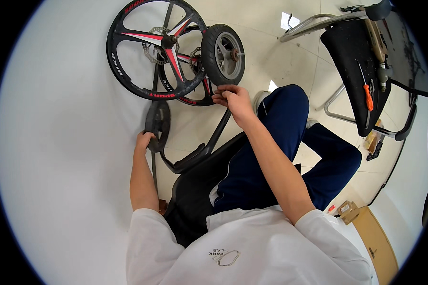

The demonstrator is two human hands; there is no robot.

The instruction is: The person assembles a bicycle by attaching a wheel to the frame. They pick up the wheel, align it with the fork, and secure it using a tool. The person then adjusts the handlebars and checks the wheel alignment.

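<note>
At the left, beside the white wall, my left hand (145, 139) has its fingers wrapped on the lower edge of a small black wheel (150, 118), which is tilted nearly edge-on. My right hand (233, 100) is in front of me with its fingers bent together in a pinch; anything between them is too small to make out. Just beyond its fingertips stands a small wheel with a black tyre and grey hub (227, 54), its axle sticking out. Left of that, a large black three-spoke wheel (169, 42) with red and white spokes leans against another similar wheel (166, 85).
To the right, a chair's black seat (349, 61) holds an orange-handled screwdriver (369, 97) and a metal air tool (383, 76). Cardboard boxes (348, 211) lie at the lower right. I sit on a black chair (188, 194) whose armrest (192, 159) lies between my arms.
</note>
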